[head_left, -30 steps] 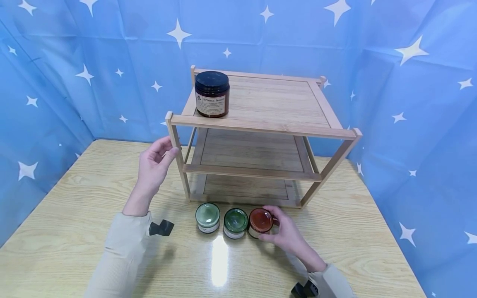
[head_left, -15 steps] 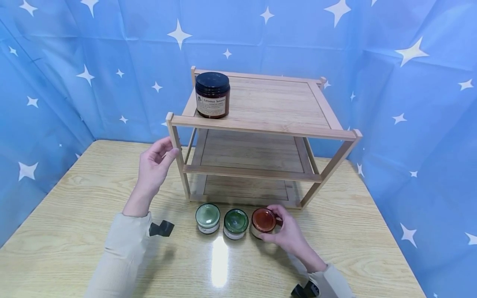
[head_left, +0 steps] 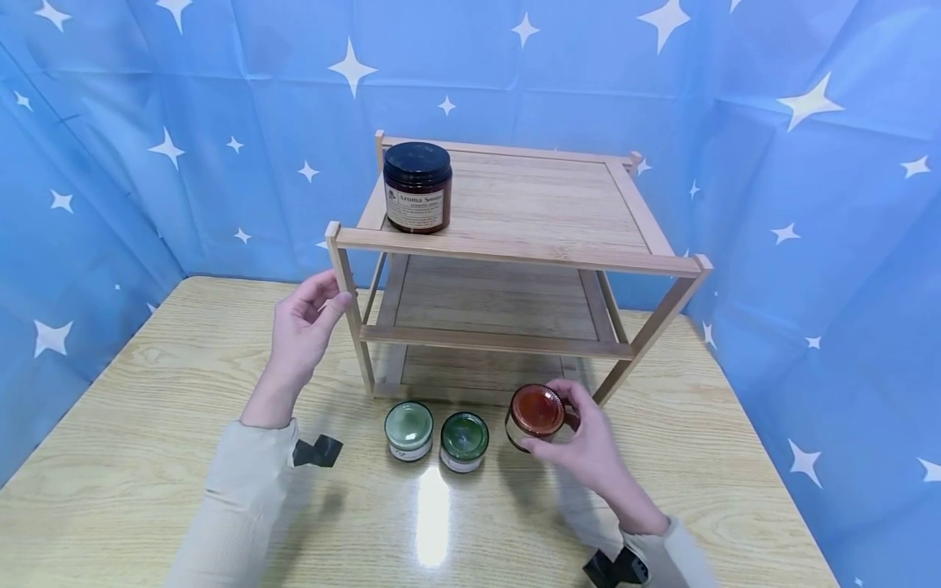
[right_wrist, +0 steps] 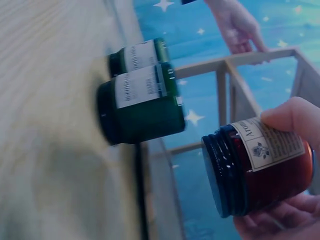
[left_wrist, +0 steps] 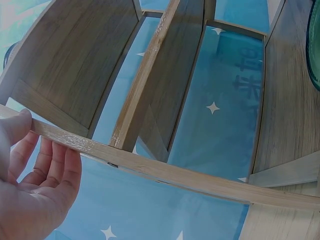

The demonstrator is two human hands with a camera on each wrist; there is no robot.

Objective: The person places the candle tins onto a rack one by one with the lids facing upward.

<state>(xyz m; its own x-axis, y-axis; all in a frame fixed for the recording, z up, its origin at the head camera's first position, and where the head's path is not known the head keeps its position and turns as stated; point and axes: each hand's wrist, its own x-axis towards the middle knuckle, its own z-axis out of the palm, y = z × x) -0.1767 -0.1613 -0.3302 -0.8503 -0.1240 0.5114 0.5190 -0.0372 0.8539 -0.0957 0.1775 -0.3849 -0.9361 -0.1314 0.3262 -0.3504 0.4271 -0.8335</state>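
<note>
My left hand (head_left: 305, 320) pinches the front left post (left_wrist: 145, 167) of a three-tier wooden shelf (head_left: 515, 249), thumb on one side and curled fingers on the other. My right hand (head_left: 594, 447) grips a red-brown glass candle jar (head_left: 538, 410), held just above the table before the shelf's bottom tier. In the right wrist view, this candle jar (right_wrist: 272, 167) has its black lid facing the table, base up. To its left, a dark green jar (head_left: 465, 438) and a pale green jar (head_left: 408, 426) stand base up on the table.
A larger dark brown jar (head_left: 416, 188) with a black lid and "Aroma" label stands upright at the top tier's left. A blue star-patterned curtain (head_left: 470, 73) hangs behind and beside the wood-grain table (head_left: 184, 392).
My right hand has slid the red-brown candle jar right, away from the dark green one, then lifted it off the table toward the shelf. My left hand has stayed on the post.
</note>
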